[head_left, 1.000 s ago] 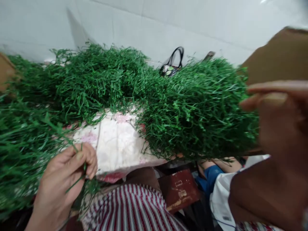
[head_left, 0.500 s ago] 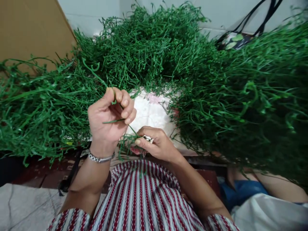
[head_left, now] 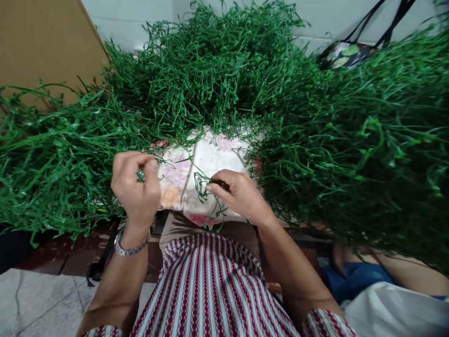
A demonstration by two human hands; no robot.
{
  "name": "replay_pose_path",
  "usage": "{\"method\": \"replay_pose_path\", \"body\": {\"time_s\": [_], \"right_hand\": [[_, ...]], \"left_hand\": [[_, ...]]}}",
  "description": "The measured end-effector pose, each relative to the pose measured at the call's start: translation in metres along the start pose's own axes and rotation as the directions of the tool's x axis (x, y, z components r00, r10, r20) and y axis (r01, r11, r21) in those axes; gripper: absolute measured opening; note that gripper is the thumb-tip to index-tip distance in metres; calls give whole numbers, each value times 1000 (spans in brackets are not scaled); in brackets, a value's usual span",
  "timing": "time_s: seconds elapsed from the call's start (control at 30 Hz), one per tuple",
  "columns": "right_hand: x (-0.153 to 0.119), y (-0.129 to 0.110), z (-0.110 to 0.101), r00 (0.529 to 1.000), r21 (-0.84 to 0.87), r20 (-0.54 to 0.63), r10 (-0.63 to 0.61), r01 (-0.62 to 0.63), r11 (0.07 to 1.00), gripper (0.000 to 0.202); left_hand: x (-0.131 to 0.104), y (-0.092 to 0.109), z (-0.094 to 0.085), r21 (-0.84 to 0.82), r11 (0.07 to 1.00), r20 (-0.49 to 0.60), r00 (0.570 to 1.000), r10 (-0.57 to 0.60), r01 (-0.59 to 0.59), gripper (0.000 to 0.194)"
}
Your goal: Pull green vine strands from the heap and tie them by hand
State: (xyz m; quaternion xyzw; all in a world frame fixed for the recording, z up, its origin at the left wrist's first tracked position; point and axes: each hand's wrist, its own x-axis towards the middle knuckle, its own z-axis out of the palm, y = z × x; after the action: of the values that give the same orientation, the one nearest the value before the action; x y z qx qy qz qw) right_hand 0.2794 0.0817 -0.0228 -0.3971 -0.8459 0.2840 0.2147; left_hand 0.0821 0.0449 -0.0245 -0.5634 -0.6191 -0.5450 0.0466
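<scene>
Head view: the left hand is raised left of the middle of the frame, its fingers curled in toward the thumb; the fingertips are blurred, and whether anything is gripped by them cannot be told. Just right of centre, a small cluster of thin green stems is pinched between the thumb and forefinger of the right hand, with loose curly ends left hanging below the grip. A silver-coloured bracelet or watch is worn on the left wrist.

Beneath and between the hands, a pale cloth with a pink floral pattern is seen, crossed by a seam. It is bordered by heaped green stems: one pile is spread across the left of the frame, another is mounded at the top centre, and a third is massed along the right.

A red-and-white striped shirt is shown at bottom centre. At lower right, blue shorts and a bare leg of another person are partly covered by white fabric. A leaf-printed bag with black handles is set at upper right, and a tan panel is seen at upper left.
</scene>
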Motion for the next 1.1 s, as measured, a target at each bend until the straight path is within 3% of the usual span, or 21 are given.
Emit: {"method": "replay_pose_path", "body": {"time_s": [0.03,0.07,0.1,0.13,0.17,0.2,0.27,0.37,0.47,0.57,0.67,0.77,0.83,0.93,0.97,1.03,1.1], "right_hand": [[1,0,2,1000,-20,22,-22,23,1000,15],[2,0,4,998,-37,44,-48,50,998,15],[3,-1,5,995,-54,63,-77,80,995,15],[4,-1,6,992,-74,78,-103,109,991,16],[4,-1,6,988,-94,81,-129,136,986,16],[3,-1,5,986,-117,65,-156,163,980,17],[-1,0,1,973,-174,-35,-227,218,960,23],[-13,4,-6,910,-257,-242,-336,273,927,37],[-23,8,-6,884,-277,-325,-336,251,928,30],[-25,13,-2,895,-267,-343,-287,200,943,25],[-22,14,1,907,-267,-313,-280,199,943,21],[-20,14,0,921,-213,-266,-285,232,949,16],[-20,12,-1,928,-151,-258,-270,238,960,13],[-19,10,-3,937,-107,-234,-261,242,964,13],[-19,8,-3,938,-108,-216,-271,253,962,13],[-18,5,-4,937,-107,-185,-296,280,954,14],[-18,2,-4,936,-94,-172,-306,294,951,14]], "left_hand": [[-3,7,-2,54,980,92,978,187,-193,14],[-6,13,-2,48,932,241,910,338,-359,18],[-8,18,-1,8,883,391,814,430,-470,21],[-9,21,1,-31,849,507,724,468,-527,22],[-10,22,3,-50,841,582,668,463,-539,22],[-10,21,5,-50,854,620,654,432,-517,22],[-10,17,7,-44,908,624,699,350,-416,20],[-10,11,1,-92,966,567,785,249,-240,17],[-10,14,-6,-164,979,530,826,190,-120,14],[-12,17,-10,-227,974,529,841,116,9,12],[-16,14,-12,-280,947,561,827,28,157,11],[-20,10,-13,-286,929,587,809,-23,234,11],[-22,10,-13,-251,950,541,841,-23,187,14],[-26,16,-12,-180,980,375,915,146,-83,28],[-27,20,-10,-181,966,347,907,238,-184,32],[-27,27,-6,-218,925,382,844,375,-312,35],[-26,33,-1,-232,923,491,782,384,-308,28]]}}
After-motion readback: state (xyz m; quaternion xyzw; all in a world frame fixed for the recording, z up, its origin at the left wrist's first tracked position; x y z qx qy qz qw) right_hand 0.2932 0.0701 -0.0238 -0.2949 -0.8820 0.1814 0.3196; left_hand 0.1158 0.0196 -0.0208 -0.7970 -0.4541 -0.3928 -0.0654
